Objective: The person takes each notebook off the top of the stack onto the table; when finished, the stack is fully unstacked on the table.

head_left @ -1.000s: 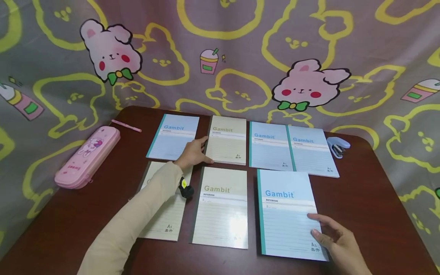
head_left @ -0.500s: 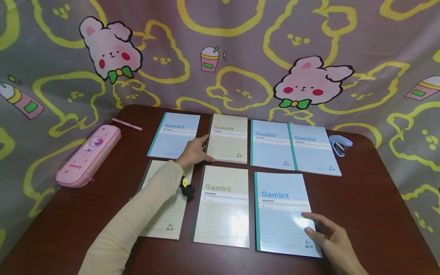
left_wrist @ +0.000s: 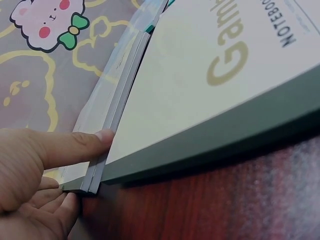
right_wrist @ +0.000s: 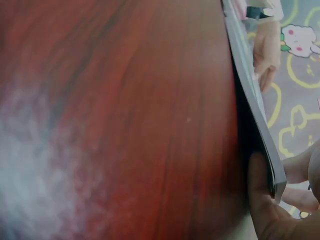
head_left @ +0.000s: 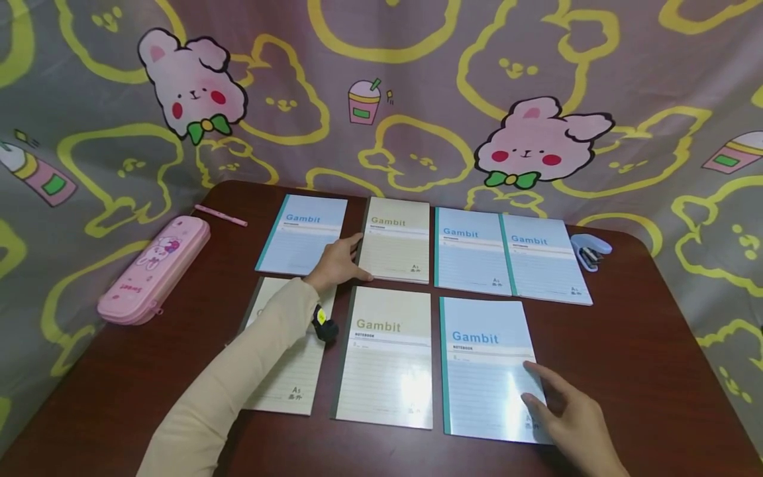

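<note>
My left hand (head_left: pixel 338 265) grips the near left corner of the beige Gambit notebook (head_left: pixel 396 245) in the back row. In the left wrist view the thumb (left_wrist: pixel 92 147) crosses its page edge, and fingers meet the spine end. My right hand (head_left: pixel 578 417) holds the right edge of a blue notebook (head_left: pixel 483 384) at the front right; finger and thumb lie over its cover. The right wrist view shows this notebook's edge (right_wrist: pixel 262 125) between the fingers, a dark gap beside it. Between the hands lies another beige notebook (head_left: pixel 384 371); a third (head_left: pixel 283 381) is partly under the left sleeve.
Blue notebooks lie in the back row, one at left (head_left: pixel 304 225) and two at right (head_left: pixel 467 258). A blue stapler (head_left: pixel 590 250) stands beside them. On the left are a pink pencil case (head_left: pixel 155 271) and a pink pen (head_left: pixel 220 215). A patterned curtain (head_left: pixel 411 79) hangs behind the table (head_left: pixel 638 358).
My right hand has brought the front blue notebook a little left and down, so it now lies straighter beside the beige one. My left hand has stayed at its corner.
</note>
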The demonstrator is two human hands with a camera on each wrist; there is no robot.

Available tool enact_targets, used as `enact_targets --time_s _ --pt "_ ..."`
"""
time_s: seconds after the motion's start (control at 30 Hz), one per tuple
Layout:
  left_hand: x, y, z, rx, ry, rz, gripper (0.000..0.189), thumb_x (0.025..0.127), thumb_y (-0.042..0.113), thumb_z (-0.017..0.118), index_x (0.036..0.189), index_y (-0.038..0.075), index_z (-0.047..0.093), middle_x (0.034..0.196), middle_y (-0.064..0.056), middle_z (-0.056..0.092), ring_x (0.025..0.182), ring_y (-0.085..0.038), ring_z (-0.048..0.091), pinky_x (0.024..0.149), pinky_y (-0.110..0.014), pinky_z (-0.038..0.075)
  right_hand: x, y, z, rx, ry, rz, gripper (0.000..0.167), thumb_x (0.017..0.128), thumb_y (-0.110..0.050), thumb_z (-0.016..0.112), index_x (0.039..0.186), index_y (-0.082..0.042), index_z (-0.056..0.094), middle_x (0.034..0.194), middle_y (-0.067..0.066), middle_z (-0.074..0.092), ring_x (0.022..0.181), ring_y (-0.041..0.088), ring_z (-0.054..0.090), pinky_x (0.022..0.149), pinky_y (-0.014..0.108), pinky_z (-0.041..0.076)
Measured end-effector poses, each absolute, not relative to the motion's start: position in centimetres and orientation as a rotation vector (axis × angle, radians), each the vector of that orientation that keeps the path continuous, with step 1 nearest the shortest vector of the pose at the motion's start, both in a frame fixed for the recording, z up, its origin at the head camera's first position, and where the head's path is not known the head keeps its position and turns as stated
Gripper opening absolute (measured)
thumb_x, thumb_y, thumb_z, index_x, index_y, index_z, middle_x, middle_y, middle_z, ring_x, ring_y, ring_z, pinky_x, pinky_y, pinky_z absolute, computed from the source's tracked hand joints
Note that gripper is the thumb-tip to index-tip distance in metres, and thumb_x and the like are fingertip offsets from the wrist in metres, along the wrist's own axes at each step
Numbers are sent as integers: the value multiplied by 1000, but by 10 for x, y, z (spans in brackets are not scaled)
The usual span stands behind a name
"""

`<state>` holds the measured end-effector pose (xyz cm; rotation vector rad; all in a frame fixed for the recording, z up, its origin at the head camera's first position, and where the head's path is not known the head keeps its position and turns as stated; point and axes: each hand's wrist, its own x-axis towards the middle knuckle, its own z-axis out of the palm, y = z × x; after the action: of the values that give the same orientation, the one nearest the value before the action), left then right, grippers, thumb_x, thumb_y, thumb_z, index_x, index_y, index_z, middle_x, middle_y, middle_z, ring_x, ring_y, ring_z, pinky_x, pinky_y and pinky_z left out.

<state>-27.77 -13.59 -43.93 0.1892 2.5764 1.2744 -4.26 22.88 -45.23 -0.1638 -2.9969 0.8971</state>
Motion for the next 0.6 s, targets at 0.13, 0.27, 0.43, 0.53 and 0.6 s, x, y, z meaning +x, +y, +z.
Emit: enact_targets --time_s 0.13,0.27,0.43,0.53,0.6 --pt "-277 -136 -438 186 2574 1275 105 70 8 87 153 6 23 155 -14 34 138 -31 42 104 -37 46 -42 225 -450 -101 -3018 740 49 77 -10 80 123 -8 67 86 14 66 70 15 51 56 22 39" --pt "-277 -136 -438 186 2563 1289 105 70 8 87 154 6 23 155 -14 34 139 -31 41 104 -37 46 -43 222 -450 -26 -3013 645 45 77 -10 79 121 -7 69 71 0 49 62 9 40 51 20 30" --pt "-277 -137 -438 186 2556 1288 105 70 8 87 154 6 22 155 -14 34 139 -31 41 104 -38 46 -44 220 -447 -38 -3094 621 48 79 -13 78 125 -6 66 76 5 48 64 14 40 51 21 30" --pt "-277 -137 -438 183 2553 1287 105 70 8 87 154 7 22 155 -14 34 139 -31 41 104 -38 46 -45 220 -444 -88 -3187 595 52 82 -19 75 131 -7 61 79 8 48 66 16 42 52 24 32" --pt "-277 -137 -439 187 2551 1293 105 70 8 87 154 7 22 156 -13 33 139 -30 41 104 -37 46 -46 220 -442 -117 -3244 551 56 83 -24 74 134 -7 59 82 10 49 65 17 43 52 27 34"
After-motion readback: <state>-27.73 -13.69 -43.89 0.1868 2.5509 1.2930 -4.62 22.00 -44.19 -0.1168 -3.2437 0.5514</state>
